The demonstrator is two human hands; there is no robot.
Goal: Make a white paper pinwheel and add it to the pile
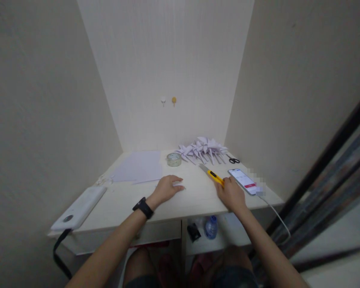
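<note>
The right hand (232,195) holds a yellow cutter (215,177) over the white desk (195,200), near the phone (242,181) — the left hand (167,188) is half-curled, and I cannot tell whether it holds something.

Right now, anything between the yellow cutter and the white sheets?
Yes: the tape roll and, nearer the person, the left hand are between the yellow cutter in the right hand and the white sheets. A strip of bare tabletop shows between roll and hand.
</note>
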